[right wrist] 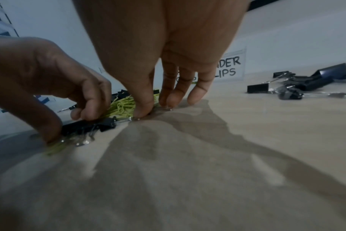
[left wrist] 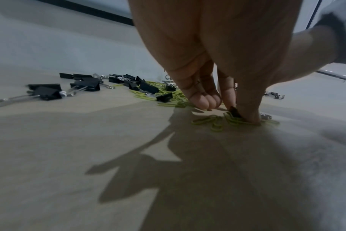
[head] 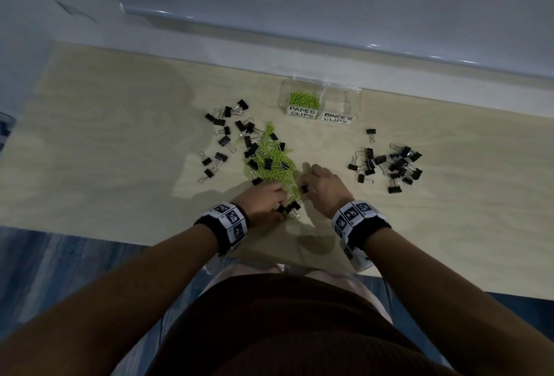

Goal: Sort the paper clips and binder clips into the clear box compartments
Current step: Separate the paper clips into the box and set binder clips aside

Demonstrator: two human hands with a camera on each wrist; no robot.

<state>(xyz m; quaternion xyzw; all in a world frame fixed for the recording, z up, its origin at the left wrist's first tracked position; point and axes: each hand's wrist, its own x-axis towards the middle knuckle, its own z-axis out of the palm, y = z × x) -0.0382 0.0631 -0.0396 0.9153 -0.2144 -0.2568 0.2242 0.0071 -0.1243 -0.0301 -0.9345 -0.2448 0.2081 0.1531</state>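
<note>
A: Step in hand, as judged: binder clips are being separated from the green paper clips [head: 271,160] at the near end of the mixed pile, on the wooden table [head: 105,136].

B: Grip state?

A: Left hand [head: 262,202] is curled down over a small cluster of binder clips [head: 290,208]; a black one is pinched between thumb and fingertips, seen in the left wrist view. Right hand [head: 322,187] is lowered with fingertips [right wrist: 143,113] on the table by a clip's wire handle. A black clip is seen at its thumb in the head view, but whether it is gripped cannot be told.

B: Box status?

A: Clear box [head: 319,100] stands at the far edge. The PAPER CLIPS compartment [head: 303,99] is partly filled with green clips. The BINDER CLIPS compartment [head: 340,103] looks empty. Sorted-out binder clips are lying in two loose groups: a left group [head: 227,133] and a right group [head: 389,166]. Several black clips are mixed into the green pile.

B: Next move?

A: Judgement only: pinched clips need lifting free without green clips being dragged along by the wire handles. They should be set aside or dropped into the right-hand compartment. Task is reckoned under halfway.
</note>
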